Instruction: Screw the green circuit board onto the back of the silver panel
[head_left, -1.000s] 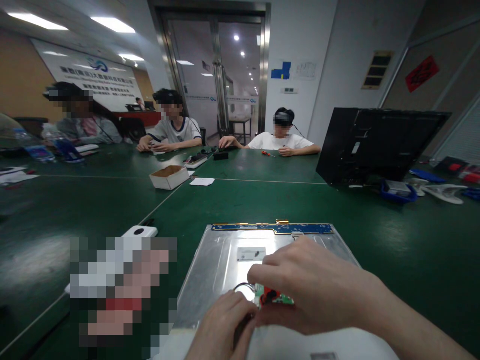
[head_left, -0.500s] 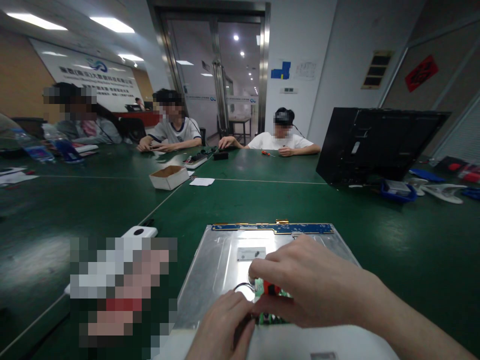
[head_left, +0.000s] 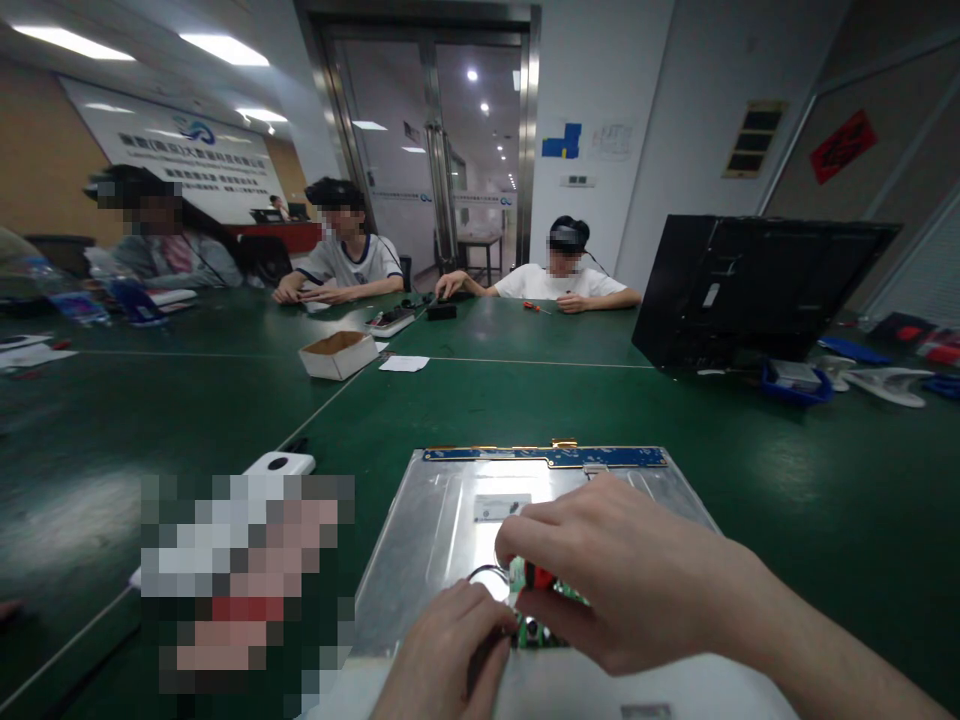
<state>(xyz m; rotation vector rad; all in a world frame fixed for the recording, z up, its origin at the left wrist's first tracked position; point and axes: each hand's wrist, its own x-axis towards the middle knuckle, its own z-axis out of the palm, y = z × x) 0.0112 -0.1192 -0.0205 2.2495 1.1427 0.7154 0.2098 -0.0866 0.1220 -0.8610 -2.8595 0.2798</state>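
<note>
A metal-backed display panel (head_left: 420,550) lies in front of me, with a narrow blue circuit strip (head_left: 622,457) along its far edge. On its near part sits a green circuit board (head_left: 556,632), half covered by my hands. My right hand (head_left: 607,570) is closed round the red and black handle of what looks like a screwdriver (head_left: 537,576), held over the board; the tip is hidden. My left hand (head_left: 454,640) rests at the board's left edge, fingers curled together beside a dark cable (head_left: 487,570). What those fingers grip, if anything, is hidden.
Left of the panel lies a white device (head_left: 281,465), partly pixelated. An open cardboard box (head_left: 339,356) and white paper (head_left: 404,363) lie farther off. A black monitor (head_left: 757,290) stands at the right, a blue tray (head_left: 795,385) beside it. Several people sit across the green table (head_left: 525,400).
My right hand has turned slightly on the red handle, and a bit more of the green board shows beneath it. My left hand stays nearly still.
</note>
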